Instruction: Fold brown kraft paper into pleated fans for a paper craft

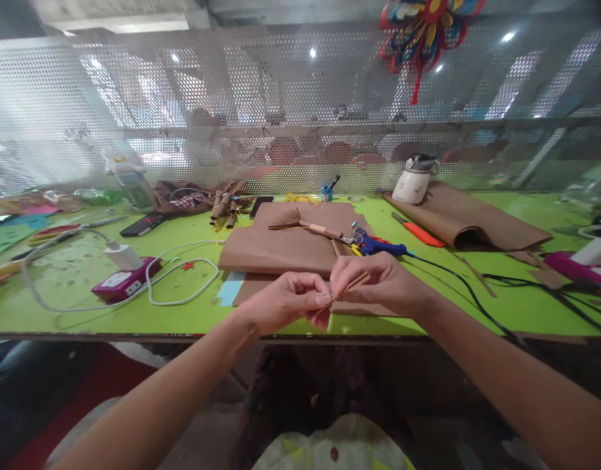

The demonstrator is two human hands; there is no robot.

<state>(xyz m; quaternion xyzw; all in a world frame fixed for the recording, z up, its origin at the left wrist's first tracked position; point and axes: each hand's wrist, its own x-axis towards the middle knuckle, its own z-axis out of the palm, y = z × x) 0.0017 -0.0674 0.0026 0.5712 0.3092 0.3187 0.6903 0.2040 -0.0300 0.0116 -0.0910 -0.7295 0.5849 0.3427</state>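
My left hand and my right hand meet above the near edge of the green table. Both pinch a thin strip of brown paper that runs slantwise between their fingertips. Just behind them lies a stack of brown paper sheets. On that stack rests a small brown paper broom with fanned bristles. A blue glue gun lies right of the stack, close to my right hand.
A white charger on a pink power bank with looped white cable sits left. Paper rolls, a black phone, an orange cutter, folded brown paper and a white jar stand behind. Black cords cross the right. Perforated mesh backs the table.
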